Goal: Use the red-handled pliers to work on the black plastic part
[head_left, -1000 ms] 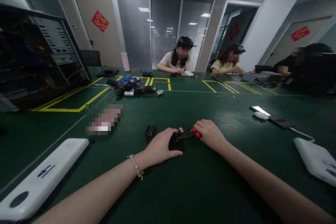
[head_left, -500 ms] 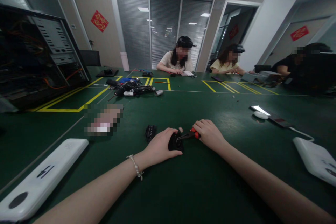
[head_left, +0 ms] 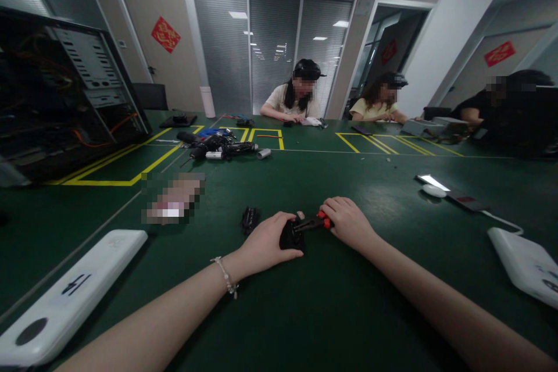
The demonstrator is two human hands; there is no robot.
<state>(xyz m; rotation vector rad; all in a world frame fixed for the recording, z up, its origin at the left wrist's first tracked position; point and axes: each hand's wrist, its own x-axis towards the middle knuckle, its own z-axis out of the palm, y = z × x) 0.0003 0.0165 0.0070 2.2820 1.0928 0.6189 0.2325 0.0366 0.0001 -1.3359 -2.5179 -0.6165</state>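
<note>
1. Black part [head_left: 291,238] is held on the worktop [head_left: 279,314] by the left hand [head_left: 264,241]; it is placed at centre, between both hands.
2. Left fingers are curved round it in a narrow grip: thumb laid along the near side, other fingers along the far side. Part is half covered by the hand; exact shape can't be told.
3. Pliers [head_left: 311,224] are gripped in the right hand [head_left: 349,221], fingers wrapped round the red handles. Dark nose is pointed left, its tip set at the black part. Whether anything is pinched by the tip can't be told, too small and dark.
4. Small pale piece [head_left: 300,215] is seen just beyond the black part, near the pliers.
5. Second black piece [head_left: 250,220] is left lying on the worktop, just beside the left hand, on its far-left side.
6. Beaded bracelet [head_left: 225,276] is worn on the left wrist.
7. Long white device [head_left: 104,261], hand-marked, is laid at left; another white device [head_left: 521,267] is cut off by the right edge, white cable attached.
8. Tangle of cables and tools [head_left: 218,144] is piled farther back, silver cylinder [head_left: 264,154] beside it.
9. Open computer case [head_left: 93,70] is stood at far left.
10. Three people are seated across the worktop.
</note>
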